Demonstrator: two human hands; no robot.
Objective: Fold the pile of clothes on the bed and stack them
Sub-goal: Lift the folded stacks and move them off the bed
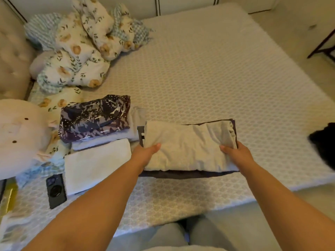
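A folded light grey garment (188, 145) lies on top of a folded dark garment (184, 173) near the front of the bed (208, 78). My left hand (146, 153) grips the left end of this small stack, thumb on top. At the right end my right hand (235, 153) grips it the same way. To the left stands a stack of folded clothes (96, 118) with a dark patterned piece on top. In front of that stack lies a folded white cloth (97, 163).
Floral and checked bedding (81, 48) is bunched at the back left. A pale plush toy (20, 138) sits at the left edge, a phone (55, 190) lies near the front left. A black item (324, 142) shows at the right edge.
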